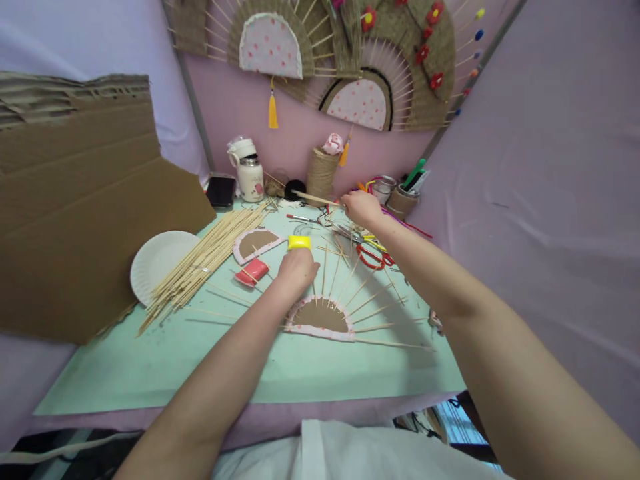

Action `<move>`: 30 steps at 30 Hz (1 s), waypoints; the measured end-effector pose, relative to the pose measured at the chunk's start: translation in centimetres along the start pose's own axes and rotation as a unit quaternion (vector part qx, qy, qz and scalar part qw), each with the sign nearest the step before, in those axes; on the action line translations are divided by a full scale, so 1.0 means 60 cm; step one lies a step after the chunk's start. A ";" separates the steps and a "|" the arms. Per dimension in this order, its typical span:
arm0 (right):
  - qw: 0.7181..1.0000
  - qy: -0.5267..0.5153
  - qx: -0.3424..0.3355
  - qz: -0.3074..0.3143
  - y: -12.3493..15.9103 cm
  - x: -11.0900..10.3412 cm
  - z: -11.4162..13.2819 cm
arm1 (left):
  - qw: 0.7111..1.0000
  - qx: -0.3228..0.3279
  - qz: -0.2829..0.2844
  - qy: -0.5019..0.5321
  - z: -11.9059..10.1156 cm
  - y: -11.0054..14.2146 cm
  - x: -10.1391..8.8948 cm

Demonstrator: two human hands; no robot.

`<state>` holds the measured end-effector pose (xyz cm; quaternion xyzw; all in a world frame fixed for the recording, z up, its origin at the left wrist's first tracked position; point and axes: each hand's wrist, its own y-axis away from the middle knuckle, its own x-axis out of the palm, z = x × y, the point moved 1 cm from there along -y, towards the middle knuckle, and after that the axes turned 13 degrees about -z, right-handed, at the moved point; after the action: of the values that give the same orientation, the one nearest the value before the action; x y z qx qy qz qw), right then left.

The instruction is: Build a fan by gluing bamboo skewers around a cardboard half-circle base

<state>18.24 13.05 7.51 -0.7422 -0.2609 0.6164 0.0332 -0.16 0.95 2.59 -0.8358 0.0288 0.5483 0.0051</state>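
Note:
My left hand (299, 268) is closed at a small yellow packet (299, 242), which sticks out beyond its fingers; the fingertips are hidden. My right hand (363, 208) reaches farther back, pinching thin wooden sticks (317, 199) that point left. Below my left hand lies a cardboard half-disc (320, 317) with a pink-dotted white rim, and skewers (373, 327) fan out from it. A second half-disc (257, 245) rests to the left, near a red packet (253, 272) crossed by a stick.
A pile of skewers (213, 257) overlaps a white paper plate (150, 257). Cardboard (80, 220) stands at left. Along the back are a phone (221, 191), a bottle (250, 180), a twine roll (321, 173) and a pen holder (401, 200). Red-handled scissors (370, 257) lie at right.

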 end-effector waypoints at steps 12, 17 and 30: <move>0.708 -0.682 0.135 0.121 0.257 -0.118 0.136 | 0.914 0.150 -0.169 0.337 0.051 0.084 -0.095; 0.543 -0.792 0.155 0.233 0.316 -0.105 0.227 | 0.826 0.366 -0.409 0.131 0.085 0.133 -0.078; 0.425 -0.843 0.139 0.299 0.373 -0.138 0.272 | 0.849 0.313 -0.377 0.199 0.121 0.140 -0.056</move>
<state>9.91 -14.20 2.76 0.1306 0.1691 0.9338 -0.2869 -8.60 -7.00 2.98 -0.8280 -0.1178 0.2882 0.4664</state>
